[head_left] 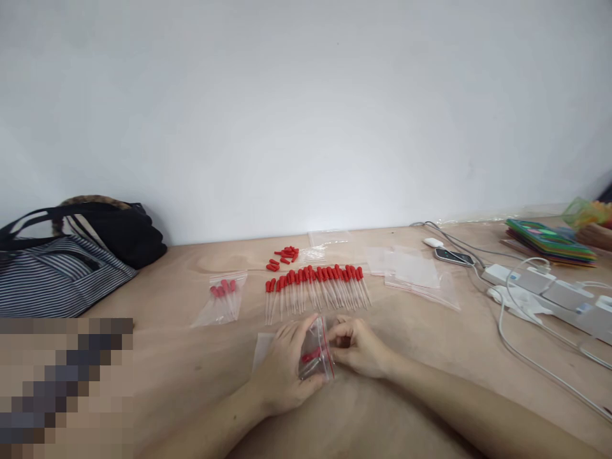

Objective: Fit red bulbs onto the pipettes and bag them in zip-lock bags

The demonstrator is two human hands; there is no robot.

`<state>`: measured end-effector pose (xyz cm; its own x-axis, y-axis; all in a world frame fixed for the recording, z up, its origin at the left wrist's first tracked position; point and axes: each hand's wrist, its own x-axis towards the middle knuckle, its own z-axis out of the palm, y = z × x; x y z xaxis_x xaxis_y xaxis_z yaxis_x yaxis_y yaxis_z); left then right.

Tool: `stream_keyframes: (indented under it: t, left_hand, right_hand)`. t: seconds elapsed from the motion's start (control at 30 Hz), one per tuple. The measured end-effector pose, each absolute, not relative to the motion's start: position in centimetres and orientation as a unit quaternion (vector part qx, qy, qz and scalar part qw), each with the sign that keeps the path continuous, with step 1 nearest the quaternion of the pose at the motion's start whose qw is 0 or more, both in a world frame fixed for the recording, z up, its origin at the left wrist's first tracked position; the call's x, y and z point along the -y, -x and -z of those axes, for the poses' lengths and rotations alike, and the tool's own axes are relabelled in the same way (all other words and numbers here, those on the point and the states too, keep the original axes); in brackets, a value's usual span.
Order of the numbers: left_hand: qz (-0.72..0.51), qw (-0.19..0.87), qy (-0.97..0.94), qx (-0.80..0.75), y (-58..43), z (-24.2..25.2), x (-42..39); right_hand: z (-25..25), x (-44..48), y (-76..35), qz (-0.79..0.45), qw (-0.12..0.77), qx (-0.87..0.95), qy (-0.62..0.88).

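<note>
My left hand (pixel 289 366) curls around a clear zip bag (pixel 321 328) with a red line along its mouth. A red rubber bulb (pixel 310 355) and a clear tube show through the plastic. My right hand (pixel 356 344) is at the mouth of this bag, its fingers pinched together; what lies between them is hidden. Just beyond my hands, several droppers (pixel 313 287) with red bulbs and clear tubes lie in a row. To the left is another zip bag (pixel 205 312) holding several droppers. Loose red bulbs (pixel 287 254) are piled behind the row.
Flat zip bags (pixel 415 268) lie to the right of the row. Further right are a black device (pixel 453 256), white power strips (pixel 540 280) with cables, and a colourful stack (pixel 549 239) near another person's hand (pixel 595 234). A striped bag (pixel 62 274) stands at left.
</note>
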<state>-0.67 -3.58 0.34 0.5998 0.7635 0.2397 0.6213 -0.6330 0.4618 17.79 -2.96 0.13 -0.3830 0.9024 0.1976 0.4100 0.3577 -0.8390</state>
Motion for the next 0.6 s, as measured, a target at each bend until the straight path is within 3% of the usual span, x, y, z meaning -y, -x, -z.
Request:
stream_keyframes:
  t: [0.13,0.33,0.6]
  left_hand:
    - [-0.194,0.177,-0.880,-0.396,0.7,-0.3,3.6]
    - [-0.174,0.216,-0.865,-0.417,1.0,-0.3,3.6]
    - [-0.164,0.222,-0.868,-0.412,0.9,-0.7,3.6]
  right_hand:
    - [0.5,2.9,-16.7,-0.318,0.324,0.755,0.472]
    - [0.1,-0.5,-19.7,-0.260,0.374,0.668,0.589]
    - [-1.5,-8.2,-25.3,-0.160,0.329,0.568,0.737]
